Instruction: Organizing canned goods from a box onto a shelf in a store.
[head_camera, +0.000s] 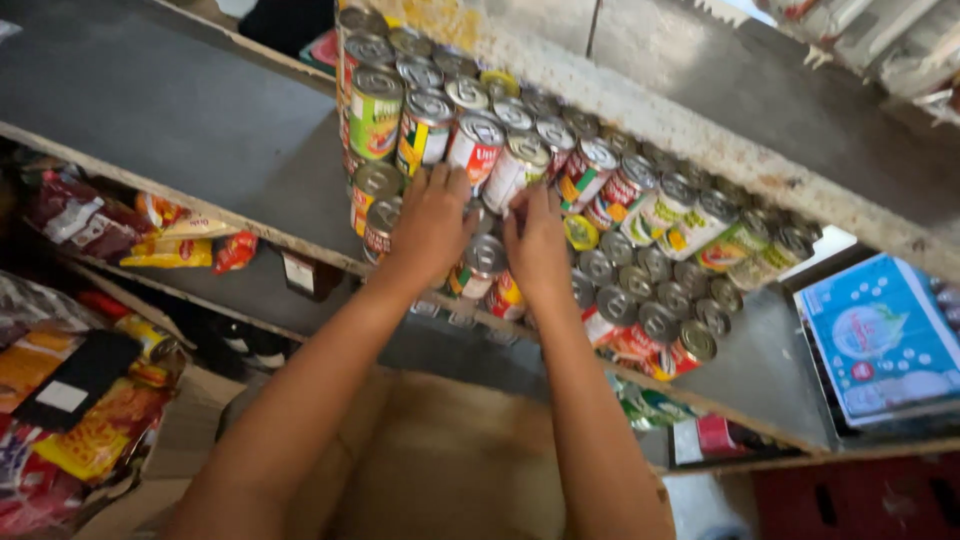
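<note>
Stacked rows of tin cans (600, 180) with coloured labels and pull-tab lids fill a grey shelf (180, 130). Both my arms reach up into the stack. My left hand (432, 222) lies against the cans in the lower row, fingers pressed to a red-and-white can (476, 148). My right hand (537, 246) rests beside it, fingertips on a white-labelled can (518, 168). Whether either hand fully grips a can is hidden by the backs of the hands. A green-labelled can (375, 112) stands at the stack's left end.
Snack packets (170, 235) lie on the lower shelf at left. More bright packets (90, 420) fill a bin below. A brown cardboard box (450, 460) sits under my arms. A blue-and-white carton (880, 335) stands at right. The rusty upper shelf edge (720, 150) runs above the cans.
</note>
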